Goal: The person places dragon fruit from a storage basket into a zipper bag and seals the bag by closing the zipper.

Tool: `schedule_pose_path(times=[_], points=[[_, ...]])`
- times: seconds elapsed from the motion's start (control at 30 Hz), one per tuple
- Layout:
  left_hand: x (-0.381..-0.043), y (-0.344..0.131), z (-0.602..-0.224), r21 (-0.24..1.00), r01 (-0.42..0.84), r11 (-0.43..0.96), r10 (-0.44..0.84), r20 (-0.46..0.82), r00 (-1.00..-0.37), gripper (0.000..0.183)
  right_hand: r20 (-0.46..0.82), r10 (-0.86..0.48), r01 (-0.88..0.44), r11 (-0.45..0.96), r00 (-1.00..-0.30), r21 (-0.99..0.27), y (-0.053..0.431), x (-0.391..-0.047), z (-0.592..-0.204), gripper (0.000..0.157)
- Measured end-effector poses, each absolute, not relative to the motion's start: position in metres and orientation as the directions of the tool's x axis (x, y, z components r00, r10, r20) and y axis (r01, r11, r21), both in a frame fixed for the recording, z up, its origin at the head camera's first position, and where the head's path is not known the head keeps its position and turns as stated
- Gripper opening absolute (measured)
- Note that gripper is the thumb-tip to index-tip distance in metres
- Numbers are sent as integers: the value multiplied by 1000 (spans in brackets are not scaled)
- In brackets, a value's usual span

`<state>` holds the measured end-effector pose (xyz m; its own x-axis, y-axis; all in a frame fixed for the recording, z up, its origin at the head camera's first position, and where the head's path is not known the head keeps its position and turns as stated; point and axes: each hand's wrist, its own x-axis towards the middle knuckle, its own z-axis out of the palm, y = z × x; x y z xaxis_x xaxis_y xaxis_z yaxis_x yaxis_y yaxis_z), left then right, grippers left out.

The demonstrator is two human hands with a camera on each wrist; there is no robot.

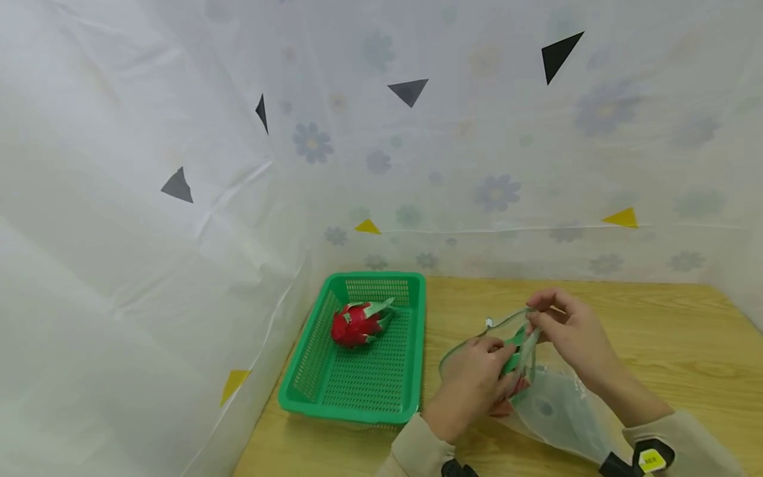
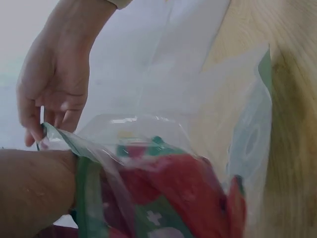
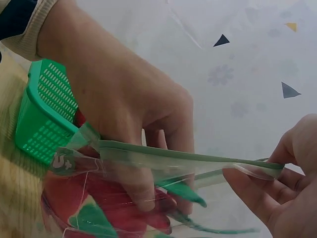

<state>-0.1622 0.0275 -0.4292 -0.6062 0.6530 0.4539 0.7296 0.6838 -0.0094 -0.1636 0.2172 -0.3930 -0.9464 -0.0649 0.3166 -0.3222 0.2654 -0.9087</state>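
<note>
A clear zip bag point(image 1: 554, 404) with a green-edged mouth lies on the table to the right, with red and green dragon fruit point(image 3: 104, 203) inside. My left hand point(image 1: 473, 374) reaches through the mouth, its fingers extended down against the fruit and its leafy tips; the thumb is hidden. In the right wrist view this left hand point(image 3: 133, 104) shows through the clear film. My right hand point(image 1: 575, 331) pinches the bag's rim at the far corner between thumb and fingers, holding it raised. Another dragon fruit point(image 1: 356, 324) lies in the green basket point(image 1: 352, 412) on the left.
The rectangular plastic basket stands just left of my left hand. Under everything is a wood-grain table point(image 1: 667, 318). White sheeting point(image 1: 453, 146) with flower prints and black and yellow triangles rises along its back and left sides.
</note>
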Motion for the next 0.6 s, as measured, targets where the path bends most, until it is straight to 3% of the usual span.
schedule_pose_path(times=[0.23,0.33,0.6], points=[[-160,42,-420,-49,676,735,661,272,-699,11,410,-57,-407,310,-910,-859,210,-159,-388,11],[-161,46,-422,-39,644,764,633,236,-737,13,419,-63,-417,314,-906,-853,208,-159,-389,10],[-167,49,-427,-57,637,769,631,221,-743,14,383,-107,-397,285,-918,-872,205,-158,-388,13]])
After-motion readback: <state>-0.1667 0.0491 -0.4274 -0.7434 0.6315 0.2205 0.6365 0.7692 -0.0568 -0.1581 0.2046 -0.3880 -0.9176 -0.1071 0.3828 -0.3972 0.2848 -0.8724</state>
